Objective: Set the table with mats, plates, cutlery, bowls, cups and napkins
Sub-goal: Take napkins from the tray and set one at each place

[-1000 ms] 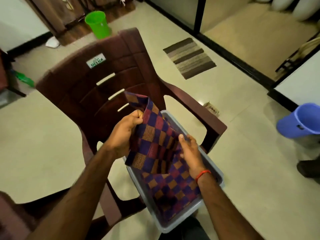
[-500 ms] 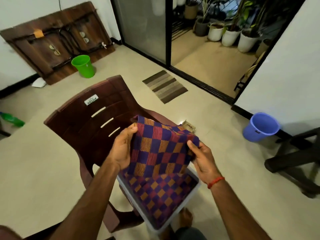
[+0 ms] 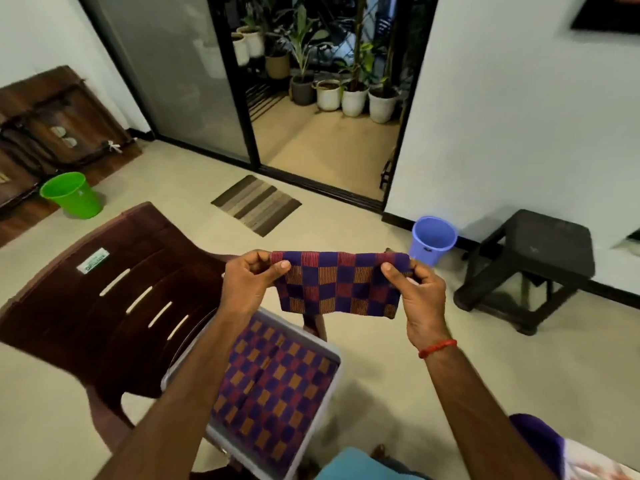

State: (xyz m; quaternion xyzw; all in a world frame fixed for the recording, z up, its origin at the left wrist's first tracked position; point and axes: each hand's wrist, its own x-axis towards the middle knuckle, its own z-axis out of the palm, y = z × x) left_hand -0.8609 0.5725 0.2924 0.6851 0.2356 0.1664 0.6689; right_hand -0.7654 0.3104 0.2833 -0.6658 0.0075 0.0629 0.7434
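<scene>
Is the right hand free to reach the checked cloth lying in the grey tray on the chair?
Probably not yet: the right hand pinches one end of the held cloth. The tray is open-topped, so the tray cloth looks reachable once freed.

A brown plastic chair stands on the pale tiled floor. Behind it, a green bucket sits beside a wooden panel leaning on the wall. A striped doormat lies before the sliding glass door, with potted plants beyond. A blue bucket stands near a dark stool.
</scene>
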